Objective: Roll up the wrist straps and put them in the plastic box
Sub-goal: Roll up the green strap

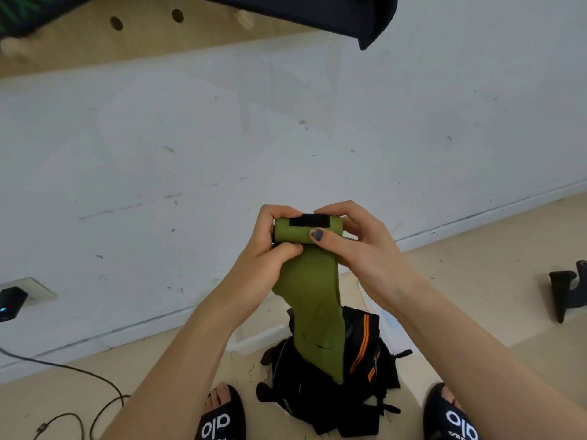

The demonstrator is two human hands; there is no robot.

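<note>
I hold a green wrist strap (313,300) in front of me, its top end wound into a tight roll with a black velcro patch on it. My left hand (270,246) grips the roll's left end, and my right hand (355,239) grips its right end with the thumb pressed on the front. The loose tail hangs down over a pile of black wrist straps (330,385), one with orange stripes, lying on the floor between my feet. A clear plastic box (254,339) sits on the floor behind the pile, mostly hidden by my arms.
A white wall stands close ahead, with a wooden pegboard (143,36) above it. A black cable (79,376) runs over the floor at the left from a charger (11,303) in a wall socket. A black object (565,293) lies at the right.
</note>
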